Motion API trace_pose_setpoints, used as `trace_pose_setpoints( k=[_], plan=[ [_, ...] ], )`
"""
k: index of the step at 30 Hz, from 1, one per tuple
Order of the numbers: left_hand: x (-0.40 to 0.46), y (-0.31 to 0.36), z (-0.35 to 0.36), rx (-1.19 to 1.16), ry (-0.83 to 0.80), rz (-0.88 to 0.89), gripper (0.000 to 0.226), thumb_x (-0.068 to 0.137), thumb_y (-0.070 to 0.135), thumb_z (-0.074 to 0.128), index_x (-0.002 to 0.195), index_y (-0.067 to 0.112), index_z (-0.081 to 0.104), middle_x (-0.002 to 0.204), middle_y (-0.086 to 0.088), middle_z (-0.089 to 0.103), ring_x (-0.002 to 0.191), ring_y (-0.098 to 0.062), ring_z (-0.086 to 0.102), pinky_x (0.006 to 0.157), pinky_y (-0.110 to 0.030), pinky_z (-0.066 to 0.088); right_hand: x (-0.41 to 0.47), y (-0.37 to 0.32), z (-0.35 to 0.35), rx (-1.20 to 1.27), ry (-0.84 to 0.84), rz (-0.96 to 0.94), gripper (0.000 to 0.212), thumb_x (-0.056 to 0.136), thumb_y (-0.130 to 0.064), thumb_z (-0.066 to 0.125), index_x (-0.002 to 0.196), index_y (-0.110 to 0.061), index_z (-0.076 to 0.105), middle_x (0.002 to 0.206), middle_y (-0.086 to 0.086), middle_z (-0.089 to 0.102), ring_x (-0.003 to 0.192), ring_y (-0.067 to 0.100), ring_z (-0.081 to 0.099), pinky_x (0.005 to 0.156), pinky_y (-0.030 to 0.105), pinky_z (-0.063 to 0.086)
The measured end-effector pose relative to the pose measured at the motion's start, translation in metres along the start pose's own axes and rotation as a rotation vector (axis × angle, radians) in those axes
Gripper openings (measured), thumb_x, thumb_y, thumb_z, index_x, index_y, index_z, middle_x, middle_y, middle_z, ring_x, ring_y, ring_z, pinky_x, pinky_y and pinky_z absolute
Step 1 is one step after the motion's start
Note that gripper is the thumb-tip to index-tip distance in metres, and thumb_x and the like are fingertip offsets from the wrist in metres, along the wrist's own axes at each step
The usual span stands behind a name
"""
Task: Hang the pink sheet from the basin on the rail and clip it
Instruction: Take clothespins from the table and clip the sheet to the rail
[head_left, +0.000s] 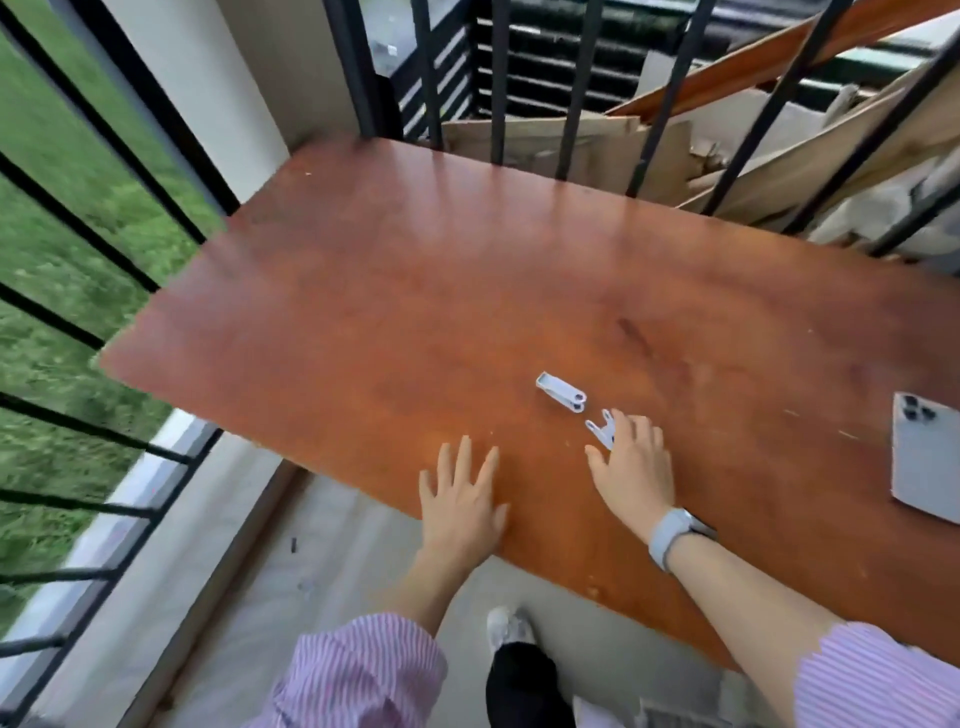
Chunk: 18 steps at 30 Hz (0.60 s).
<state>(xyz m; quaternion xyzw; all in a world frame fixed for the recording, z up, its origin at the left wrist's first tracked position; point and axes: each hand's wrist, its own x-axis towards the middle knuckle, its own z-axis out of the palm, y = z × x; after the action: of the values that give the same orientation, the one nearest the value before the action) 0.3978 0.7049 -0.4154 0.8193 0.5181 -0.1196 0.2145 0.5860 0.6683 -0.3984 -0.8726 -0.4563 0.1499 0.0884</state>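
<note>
Two white clothes clips lie on a reddish-brown wooden table (363, 291). One clip (561, 392) lies free near the table's middle. The other clip (601, 430) sits just under the fingertips of my right hand (634, 473), which reaches over it with fingers spread and straight, touching or nearly touching it. My left hand (462, 499) rests flat on the table near its front edge, fingers spread, holding nothing. No pink sheet or basin is in view. Black railing bars (498, 78) run behind and to the left of the table.
A silver phone (924, 462) lies face down at the table's right edge. Cardboard and wooden boards (753, 135) are piled behind the far railing. Grass (62, 218) lies beyond the left railing. My shoe (509, 626) stands on the pale floor below the table.
</note>
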Motion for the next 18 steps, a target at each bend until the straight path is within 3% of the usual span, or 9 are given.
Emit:
trace_pose_setpoints(
  k=[3,6,10,14,18],
  plan=[
    [0.013,-0.001,0.013,0.028,-0.057,-0.031,0.069,0.089,0.051,0.039,0.143,0.033,0.0,0.155,-0.004,-0.007,0.14,-0.03,-0.01,0.111,-0.054,0.003,0.019,0.004,0.013,-0.021,-0.026,0.037,0.051,0.087,-0.031,0.054,0.132,-0.013,0.035,0.127,0.01,0.045,0.116,0.029,0.041,0.088,0.04,0.038],
    [0.015,-0.004,0.018,0.028,-0.066,-0.025,0.069,0.088,0.054,0.037,0.142,0.036,-0.001,0.155,-0.001,-0.008,0.14,-0.028,-0.011,0.111,-0.053,0.0,0.023,0.004,0.02,0.001,-0.007,0.045,0.036,0.088,-0.023,0.052,0.123,-0.014,0.045,0.119,0.011,0.051,0.109,0.03,0.046,0.084,0.04,0.038],
    [0.013,-0.012,0.003,-0.103,-0.067,-0.052,0.062,0.089,0.044,0.043,0.142,0.031,0.014,0.155,0.0,0.006,0.141,-0.023,0.001,0.112,-0.05,0.007,0.003,-0.013,0.022,0.164,-0.069,-0.1,0.03,0.086,-0.02,0.054,0.115,-0.013,0.051,0.11,0.01,0.054,0.103,0.028,0.05,0.08,0.035,0.039],
    [-0.019,-0.041,-0.029,-0.334,0.14,-0.23,0.053,0.09,0.035,0.046,0.139,0.022,0.029,0.147,-0.002,0.03,0.136,-0.019,0.023,0.111,-0.042,0.02,-0.022,-0.065,0.017,0.416,-0.226,-0.308,0.025,0.087,-0.02,0.055,0.111,-0.016,0.052,0.104,0.003,0.054,0.099,0.021,0.053,0.076,0.021,0.036],
    [-0.101,-0.098,-0.069,-0.303,0.434,-0.384,0.045,0.09,0.029,0.045,0.134,0.022,0.038,0.138,0.004,0.041,0.128,-0.015,0.035,0.104,-0.033,0.024,-0.062,-0.156,0.009,0.53,-0.317,-0.528,0.037,0.086,-0.015,0.055,0.122,-0.01,0.047,0.112,0.009,0.054,0.107,0.023,0.051,0.084,0.019,0.031]
  ],
)
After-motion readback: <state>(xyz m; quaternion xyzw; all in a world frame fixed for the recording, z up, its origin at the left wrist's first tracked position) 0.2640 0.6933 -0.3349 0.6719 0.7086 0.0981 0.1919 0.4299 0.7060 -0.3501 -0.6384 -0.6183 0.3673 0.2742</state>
